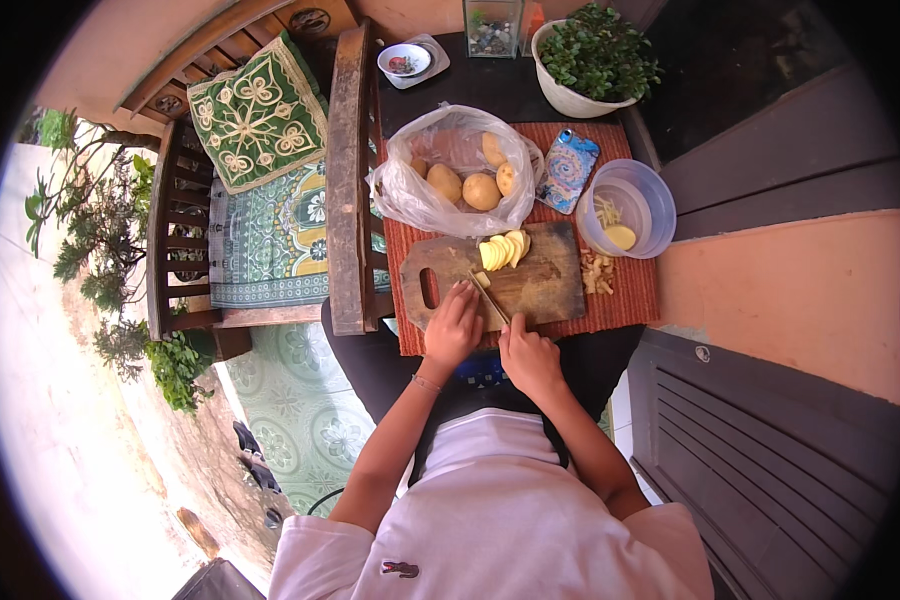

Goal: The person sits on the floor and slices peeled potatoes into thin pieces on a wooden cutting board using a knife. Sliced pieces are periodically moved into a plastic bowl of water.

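Note:
My right hand [529, 358] grips a knife [490, 298] whose blade slants up and left across a wooden cutting board [547, 289]. The fingers of my left hand [454, 324] are bent down at the board, left of the blade; whether they pin something is hidden. Against the far side of the blade lies a small pale potato piece [483, 278]. Farther up the board, a fanned row of potato slices [504, 250] leans together. To the right, a clear plastic tub [661, 201] holds thin potato strips [607, 213] and a larger cut piece [619, 237].
Peelings [598, 272] lie beside the board on a red woven mat [634, 300]. Beyond the board, a plastic bag [450, 219] contains several whole potatoes [481, 192]. A patterned phone case [568, 171], potted plant [594, 60] and small bowl [405, 60] stand farther back. A wooden armrest [349, 187] borders the left.

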Motion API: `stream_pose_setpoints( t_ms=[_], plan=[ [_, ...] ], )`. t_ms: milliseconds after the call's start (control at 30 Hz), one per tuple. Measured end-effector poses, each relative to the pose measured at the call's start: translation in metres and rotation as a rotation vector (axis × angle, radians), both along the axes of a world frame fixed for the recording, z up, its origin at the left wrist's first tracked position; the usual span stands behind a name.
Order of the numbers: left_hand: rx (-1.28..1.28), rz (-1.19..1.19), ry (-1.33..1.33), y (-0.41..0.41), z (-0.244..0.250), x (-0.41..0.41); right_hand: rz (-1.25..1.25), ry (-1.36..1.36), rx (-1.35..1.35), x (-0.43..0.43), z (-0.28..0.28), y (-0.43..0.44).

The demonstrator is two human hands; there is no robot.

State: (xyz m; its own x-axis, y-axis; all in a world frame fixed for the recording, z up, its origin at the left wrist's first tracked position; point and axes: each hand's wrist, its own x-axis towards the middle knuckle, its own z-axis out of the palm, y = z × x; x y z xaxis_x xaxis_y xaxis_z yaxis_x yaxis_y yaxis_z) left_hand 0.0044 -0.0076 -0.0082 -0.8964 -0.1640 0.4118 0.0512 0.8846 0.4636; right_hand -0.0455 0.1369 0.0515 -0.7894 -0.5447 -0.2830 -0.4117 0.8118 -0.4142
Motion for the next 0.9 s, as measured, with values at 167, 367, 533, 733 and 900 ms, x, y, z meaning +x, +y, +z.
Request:
stream_pose_setpoints(
  t_ms=[167, 367, 533, 733, 900],
  plan=[
    [0.008, -0.002, -0.025, -0.001, 0.0, 0.0, -0.001, -0.015, -0.007, 0.002, 0.001, 0.005],
    [-0.012, 0.003, -0.02, -0.002, -0.005, 0.001, 0.032, -0.029, 0.022, 0.002, 0.004, 0.015],
    [-0.023, 0.001, -0.035, -0.001, -0.003, 0.004, 0.034, -0.081, -0.005, 0.002, 0.001, 0.019],
    [-0.031, -0.008, -0.017, -0.001, -0.003, 0.005, 0.021, -0.114, -0.047, 0.004, 0.006, 0.016],
    [0.016, 0.01, -0.023, 0.0, -0.003, 0.005, 0.045, -0.08, -0.054, 0.003, 0.006, 0.009]
  ],
)
